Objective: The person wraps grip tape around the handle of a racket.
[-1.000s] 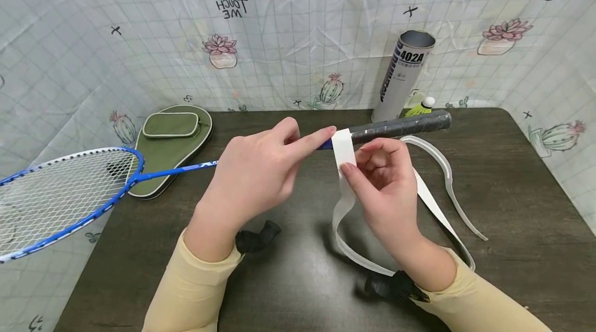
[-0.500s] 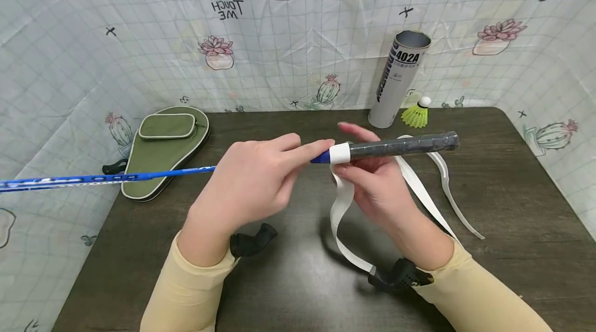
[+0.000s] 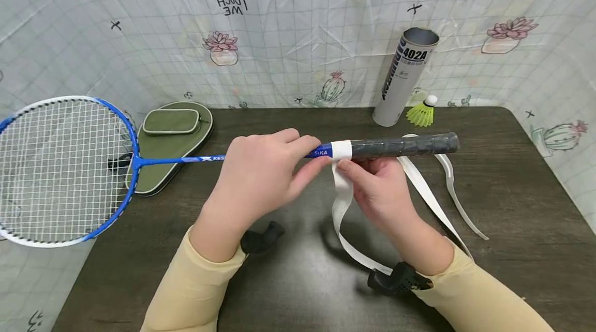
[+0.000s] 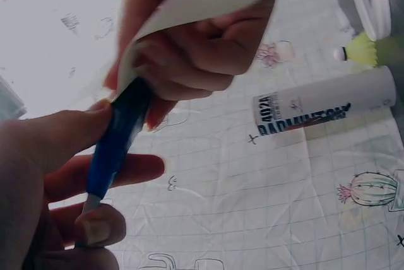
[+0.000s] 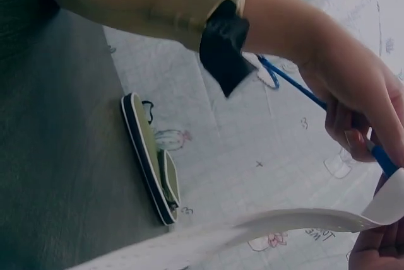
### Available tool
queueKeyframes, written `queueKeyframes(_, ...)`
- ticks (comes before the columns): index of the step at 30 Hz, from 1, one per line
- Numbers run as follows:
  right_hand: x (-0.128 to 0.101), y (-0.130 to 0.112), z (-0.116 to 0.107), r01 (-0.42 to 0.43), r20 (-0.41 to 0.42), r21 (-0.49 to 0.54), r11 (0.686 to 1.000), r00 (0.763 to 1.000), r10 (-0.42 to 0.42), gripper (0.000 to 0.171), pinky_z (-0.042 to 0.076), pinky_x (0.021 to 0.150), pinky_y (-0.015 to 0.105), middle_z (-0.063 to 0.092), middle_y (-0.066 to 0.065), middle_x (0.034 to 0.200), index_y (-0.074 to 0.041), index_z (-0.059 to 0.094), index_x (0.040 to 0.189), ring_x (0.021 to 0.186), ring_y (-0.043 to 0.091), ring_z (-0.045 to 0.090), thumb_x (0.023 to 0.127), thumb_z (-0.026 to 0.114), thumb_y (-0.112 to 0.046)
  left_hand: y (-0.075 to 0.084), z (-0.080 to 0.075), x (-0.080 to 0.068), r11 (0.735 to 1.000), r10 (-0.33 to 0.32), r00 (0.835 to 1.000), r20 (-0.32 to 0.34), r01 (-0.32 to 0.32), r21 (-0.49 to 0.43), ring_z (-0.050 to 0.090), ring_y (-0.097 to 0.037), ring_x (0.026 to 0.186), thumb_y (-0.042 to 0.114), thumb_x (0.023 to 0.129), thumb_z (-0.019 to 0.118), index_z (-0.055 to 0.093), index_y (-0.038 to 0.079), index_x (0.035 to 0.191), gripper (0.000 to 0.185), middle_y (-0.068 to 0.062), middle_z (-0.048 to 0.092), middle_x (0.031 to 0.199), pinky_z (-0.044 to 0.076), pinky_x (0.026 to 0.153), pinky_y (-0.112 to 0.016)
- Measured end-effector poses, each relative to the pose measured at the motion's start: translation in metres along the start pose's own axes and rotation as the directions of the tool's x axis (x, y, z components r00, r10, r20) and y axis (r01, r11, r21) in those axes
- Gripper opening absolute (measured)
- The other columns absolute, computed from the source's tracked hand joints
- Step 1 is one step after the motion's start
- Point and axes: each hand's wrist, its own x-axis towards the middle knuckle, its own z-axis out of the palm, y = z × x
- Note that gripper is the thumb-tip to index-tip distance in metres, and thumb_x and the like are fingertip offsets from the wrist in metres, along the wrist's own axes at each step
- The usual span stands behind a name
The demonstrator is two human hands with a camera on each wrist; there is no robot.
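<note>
A blue and white badminton racket (image 3: 186, 159) is held crosswise above the table, its strung head at the left and dark wrapped handle (image 3: 405, 147) at the right. My left hand (image 3: 261, 179) grips it around the blue cone (image 4: 120, 134), thumb close to the tape's edge in the left wrist view. White grip tape (image 3: 342, 151) circles the handle where the cone meets it. Below the handle my right hand (image 3: 384, 192) pinches the tape near the wrap, its fingertips partly hidden behind the handle. The tape's free length (image 5: 278, 216) loops down toward the table.
A green zip case (image 3: 172, 151) lies at the back left of the dark table (image 3: 298, 290). At the back right stand a shuttlecock tube (image 3: 405, 78) and a yellow shuttlecock (image 3: 422, 112). A narrow pale strip (image 3: 453, 197) curls on the table at right.
The racket has rolled, its head going through edge-on to face broadly. The tape now wraps the handle; the right hand first reached behind it. The left index finger has drawn back from the tape.
</note>
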Motion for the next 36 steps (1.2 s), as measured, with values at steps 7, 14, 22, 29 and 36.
queueKeyframes(7,-0.002,-0.003,0.005,-0.036,-0.053,-0.003,0.999,0.998,0.036,0.017,0.055,0.074,0.018,0.072,0.001,0.093,-0.005,0.072,0.102,0.081,0.007,0.065,0.098,0.061,0.008,0.001,0.006,0.001,0.997,0.026,0.999,-0.035,-0.024,0.073,0.037,-0.010,0.043,0.037,0.095,0.071,0.073,0.021,0.091,0.017,0.008,0.052,0.063,0.025,0.039,-0.029)
queueKeyframes(14,-0.002,-0.005,0.011,-0.099,-0.119,0.002,0.995,0.988,0.098,0.014,0.056,0.070,0.019,0.071,-0.001,0.089,-0.005,0.071,0.098,0.076,0.006,0.065,0.100,0.060,0.003,0.003,0.010,0.002,0.990,0.023,0.999,-0.046,-0.016,0.139,0.037,-0.010,0.042,0.032,0.092,0.072,0.066,0.019,0.075,0.022,0.008,0.049,0.059,0.026,0.039,-0.029)
queueKeyframes(22,-0.004,-0.009,0.009,-0.154,-0.137,0.046,0.987,0.978,0.159,0.007,0.050,0.058,0.016,0.068,-0.002,0.081,-0.007,0.065,0.098,0.064,0.004,0.062,0.103,0.062,-0.010,0.005,0.016,0.004,0.987,0.019,0.999,-0.046,-0.011,0.161,0.033,-0.010,0.042,0.044,0.084,0.082,0.055,0.019,0.064,0.042,0.008,0.044,0.056,0.024,0.039,-0.027)
queueKeyframes(29,-0.001,-0.013,0.007,-0.246,-0.142,0.009,0.969,0.959,0.245,0.015,0.051,0.051,0.020,0.068,-0.001,0.071,-0.006,0.065,0.093,0.055,0.007,0.064,0.104,0.062,-0.016,0.007,0.018,0.004,0.987,-0.011,1.000,-0.020,0.014,0.158,0.029,-0.010,0.043,0.044,0.090,0.077,0.050,0.018,0.062,0.047,0.007,0.040,0.055,0.019,0.041,-0.027)
queueKeyframes(36,-0.006,-0.012,0.006,-0.199,-0.051,-0.253,0.947,0.980,0.192,0.013,0.062,0.062,0.039,0.070,0.009,0.069,-0.001,0.067,0.094,0.057,0.021,0.070,0.102,0.065,-0.011,0.005,0.015,0.003,0.982,-0.076,0.997,0.033,0.069,0.178,0.027,-0.014,0.044,0.044,0.095,0.070,0.052,0.017,0.070,0.041,0.006,0.040,0.055,0.017,0.041,-0.027)
